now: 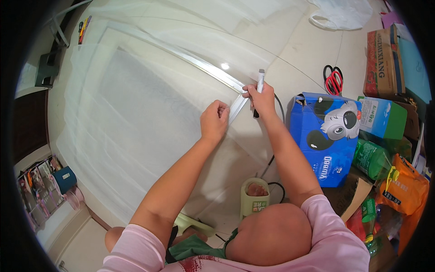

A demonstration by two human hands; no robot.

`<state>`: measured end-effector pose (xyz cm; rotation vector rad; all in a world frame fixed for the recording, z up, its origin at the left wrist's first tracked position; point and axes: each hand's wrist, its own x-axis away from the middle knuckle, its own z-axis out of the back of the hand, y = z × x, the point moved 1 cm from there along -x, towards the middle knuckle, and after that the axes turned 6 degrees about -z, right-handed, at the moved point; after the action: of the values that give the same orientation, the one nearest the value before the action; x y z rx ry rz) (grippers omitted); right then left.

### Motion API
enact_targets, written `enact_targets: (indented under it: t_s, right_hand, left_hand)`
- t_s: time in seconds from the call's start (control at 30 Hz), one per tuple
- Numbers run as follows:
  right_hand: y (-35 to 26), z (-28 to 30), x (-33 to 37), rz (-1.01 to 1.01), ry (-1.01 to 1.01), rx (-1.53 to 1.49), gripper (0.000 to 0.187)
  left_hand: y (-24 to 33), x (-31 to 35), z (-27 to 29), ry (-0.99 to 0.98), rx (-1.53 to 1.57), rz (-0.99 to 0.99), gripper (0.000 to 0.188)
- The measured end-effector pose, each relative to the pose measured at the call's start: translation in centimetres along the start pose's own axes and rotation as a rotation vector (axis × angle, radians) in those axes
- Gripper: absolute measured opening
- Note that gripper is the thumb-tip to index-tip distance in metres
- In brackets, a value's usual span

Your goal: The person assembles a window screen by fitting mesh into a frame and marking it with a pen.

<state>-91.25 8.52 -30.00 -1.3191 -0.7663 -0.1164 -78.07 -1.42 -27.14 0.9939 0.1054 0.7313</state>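
A large sheet of white mesh (149, 149) is spread over the floor, with a silvery metal frame (195, 63) along its far right side. My right hand (262, 97) is at the frame's corner, closed around a marker pen (261, 80) with a white barrel and a black end below. Its thumb and fingertips touch the metal at the corner. My left hand (214, 121) rests on the mesh beside the short frame side, fingers curled in; whatever they pinch is hidden.
Red and black scissors (334, 80) lie beyond a blue box (326, 140) on the right, among cartons, a green bottle (372, 158) and an orange bag (403, 186). A black cable (282, 109) runs past my right forearm. Screwdrivers (83, 29) lie far left; a plastic bag (342, 13) lies far right.
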Motion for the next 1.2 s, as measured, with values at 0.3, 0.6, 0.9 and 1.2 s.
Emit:
enact_targets:
  t_s: [0.3, 0.6, 0.9, 1.2]
  right_hand:
    - [-0.1, 1.0, -1.4, -0.113, -0.162, 0.008, 0.024]
    - [0.9, 1.6, -2.2, 0.055, -0.232, -0.056, 0.024]
    - [-1.3, 2.3, -1.9, -0.127, -0.298, -0.156, 0.025]
    - [0.3, 1.3, -2.6, 0.045, -0.247, -0.126, 0.018]
  left_hand:
    - [0.7, 0.3, -1.2, 0.044, -0.111, -0.177, 0.005]
    - [1.5, 0.2, -2.2, 0.135, -0.080, -0.252, 0.004]
    - [4.1, -4.2, -4.4, 0.170, -0.074, -0.357, 0.004]
    - [2.3, -4.1, -4.5, 0.042, -0.172, -0.314, 0.008]
